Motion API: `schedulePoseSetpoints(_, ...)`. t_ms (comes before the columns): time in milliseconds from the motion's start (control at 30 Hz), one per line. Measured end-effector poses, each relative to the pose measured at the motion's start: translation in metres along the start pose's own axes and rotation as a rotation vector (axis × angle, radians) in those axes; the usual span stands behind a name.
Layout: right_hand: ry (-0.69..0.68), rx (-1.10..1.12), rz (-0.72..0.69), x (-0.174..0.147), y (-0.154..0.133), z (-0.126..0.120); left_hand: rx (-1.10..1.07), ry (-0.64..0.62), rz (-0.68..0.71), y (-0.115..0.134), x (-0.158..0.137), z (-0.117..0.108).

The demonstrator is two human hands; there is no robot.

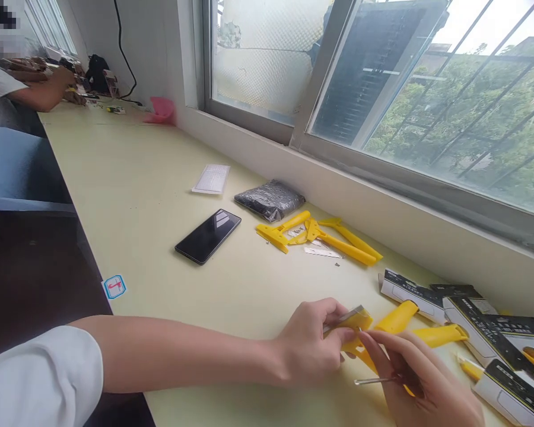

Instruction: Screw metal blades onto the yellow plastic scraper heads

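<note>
A seemingly unfinished yellow scraper (pixel 365 316) is clasped by the closed left hand (pixel 309 338); a metal rod (pixel 374 380) is held by the pinched right hand (pixel 427 370). Other scrapers (pixel 347 248) are laid nearby.

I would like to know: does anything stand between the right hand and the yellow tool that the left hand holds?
Nothing visible does. The right hand reaches right up to the yellow tool in the left hand; its thin metal rod juts out below, not between them.
</note>
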State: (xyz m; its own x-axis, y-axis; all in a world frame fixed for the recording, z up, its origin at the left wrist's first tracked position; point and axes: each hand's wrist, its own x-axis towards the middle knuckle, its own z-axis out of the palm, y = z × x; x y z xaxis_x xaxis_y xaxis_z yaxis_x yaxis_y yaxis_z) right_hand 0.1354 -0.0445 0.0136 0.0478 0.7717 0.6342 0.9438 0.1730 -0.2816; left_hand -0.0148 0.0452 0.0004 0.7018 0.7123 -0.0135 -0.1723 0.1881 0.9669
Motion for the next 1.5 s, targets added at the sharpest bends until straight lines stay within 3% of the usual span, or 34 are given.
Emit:
schedulePoseSetpoints(367, -0.014, -0.082, 0.021, 0.002, -0.013, -0.006, 0.167, -0.027, 0.178, -0.002, -0.004, -0.001)
schedulePoseSetpoints(633, -0.076, -0.045, 0.060, -0.002, -0.012, -0.009, 0.183, -0.046, 0.171, 0.002, -0.007, -0.001)
schedulePoseSetpoints(800, -0.052, -0.035, 0.195, 0.003, -0.006, -0.012, 0.184, -0.038, 0.153, 0.002, -0.007, -0.001)
schedulePoseSetpoints(1033, -0.167, 0.278, 0.441, -0.002, 0.000, -0.002, 0.126, -0.056, 0.116, 0.002, -0.006, -0.001)
schedulePoseSetpoints(1200, -0.166, 0.438, 0.589, -0.002, -0.007, 0.000, 0.124, -0.056, 0.064, 0.004, -0.004, -0.001)
schedulePoseSetpoints(1367, -0.145, 0.407, 0.680, 0.006, -0.002, -0.006, -0.037, -0.063, -0.049, 0.000, 0.002, -0.001)
schedulePoseSetpoints(1500, -0.157, 0.303, 0.686, 0.013, 0.023, -0.025, -0.103, -0.016, -0.097, -0.003, 0.006, -0.001)
